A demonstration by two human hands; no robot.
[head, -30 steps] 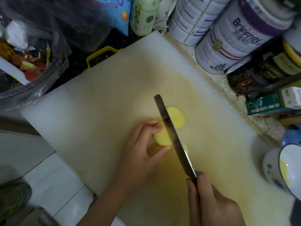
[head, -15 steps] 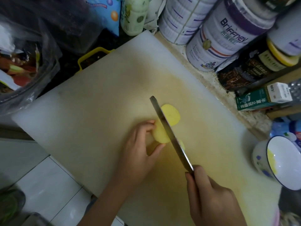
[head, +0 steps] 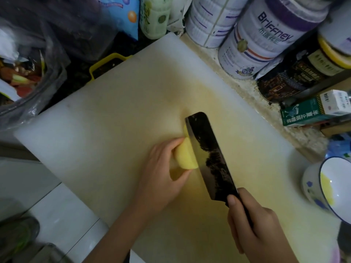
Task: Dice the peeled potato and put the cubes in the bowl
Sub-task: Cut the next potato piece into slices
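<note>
The potato [head: 187, 158] sits directly against the left side of the cleaver [head: 209, 154], cut face to the steel. The left hand [head: 161, 173] is the nearer one. Its grip holds the potato, with fingers curled over the top and the thumb tucked at the side nearest the person. The right hand [head: 252, 224] is wrapped around the cleaver's handle, with one fingertip on the heel of the blade. The blade's long axis runs from that hand away and to the left, and the potato lies alongside it about midway. The next cut therefore means stepping the edge leftward toward the fingers (a close margin, I judge).

A second earlier the blade stood edge-on, a thin line, and a cut slice showed to its right. Now the blade is tipped so its broad dark flat faces up and hides that slice. Both lie on the cutting board [head: 114, 120]. The bowl [head: 311, 185] waits well to the cleaver's right.
</note>
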